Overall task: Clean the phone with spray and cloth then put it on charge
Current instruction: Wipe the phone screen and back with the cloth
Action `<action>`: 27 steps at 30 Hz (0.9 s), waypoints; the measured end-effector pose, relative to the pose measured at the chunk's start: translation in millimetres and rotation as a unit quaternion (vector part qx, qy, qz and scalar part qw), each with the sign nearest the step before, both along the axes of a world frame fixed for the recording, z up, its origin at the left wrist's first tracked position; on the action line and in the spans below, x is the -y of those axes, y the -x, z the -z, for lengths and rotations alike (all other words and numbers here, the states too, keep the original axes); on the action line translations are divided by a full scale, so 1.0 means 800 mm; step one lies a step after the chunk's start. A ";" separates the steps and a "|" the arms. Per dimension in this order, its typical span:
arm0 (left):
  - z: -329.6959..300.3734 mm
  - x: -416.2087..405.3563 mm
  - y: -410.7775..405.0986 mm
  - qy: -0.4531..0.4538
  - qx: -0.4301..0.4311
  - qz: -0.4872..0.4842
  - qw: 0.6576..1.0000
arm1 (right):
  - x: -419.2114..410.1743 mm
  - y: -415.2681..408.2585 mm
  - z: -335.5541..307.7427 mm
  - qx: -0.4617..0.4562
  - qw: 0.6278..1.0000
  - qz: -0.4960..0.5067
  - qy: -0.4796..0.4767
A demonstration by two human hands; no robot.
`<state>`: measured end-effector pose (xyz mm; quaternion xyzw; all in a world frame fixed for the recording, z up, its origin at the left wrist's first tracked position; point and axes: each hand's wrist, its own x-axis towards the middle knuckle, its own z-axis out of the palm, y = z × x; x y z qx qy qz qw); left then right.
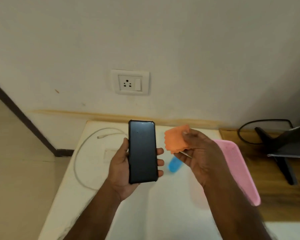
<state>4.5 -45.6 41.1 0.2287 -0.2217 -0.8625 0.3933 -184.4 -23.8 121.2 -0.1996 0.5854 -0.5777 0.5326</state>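
Observation:
My left hand [121, 167] grips a black phone [142, 151] upright above the white table, its dark screen facing me. Just to the right, my right hand [196, 153] pinches a folded orange cloth [176, 139] between thumb and fingers, a short gap away from the phone. A blue spray bottle [174, 165] lies on the table below the cloth, partly hidden by my right hand. A white charging cable [80, 153] loops over the table's left side, its plug end [100, 136] free, with a white adapter [109, 155] beside it.
The white table [156, 205] stands against a cream wall carrying a socket with switch [130, 82]. A pink perforated object [239, 170] lies at the table's right edge. Further right, a wooden surface [270, 187] holds a black monitor stand [280, 158] and a black cord.

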 end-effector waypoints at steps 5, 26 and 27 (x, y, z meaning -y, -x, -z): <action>0.000 -0.004 0.002 0.004 0.041 0.012 0.999 | 0.016 -0.028 -0.004 -0.298 0.953 0.010 0.046; -0.013 -0.012 0.015 0.072 0.186 -0.065 0.978 | -0.001 -0.110 0.038 -0.501 0.833 -0.108 0.207; -0.012 -0.012 0.014 0.071 0.189 -0.066 0.977 | -0.002 -0.108 0.038 -0.520 0.814 -0.127 0.226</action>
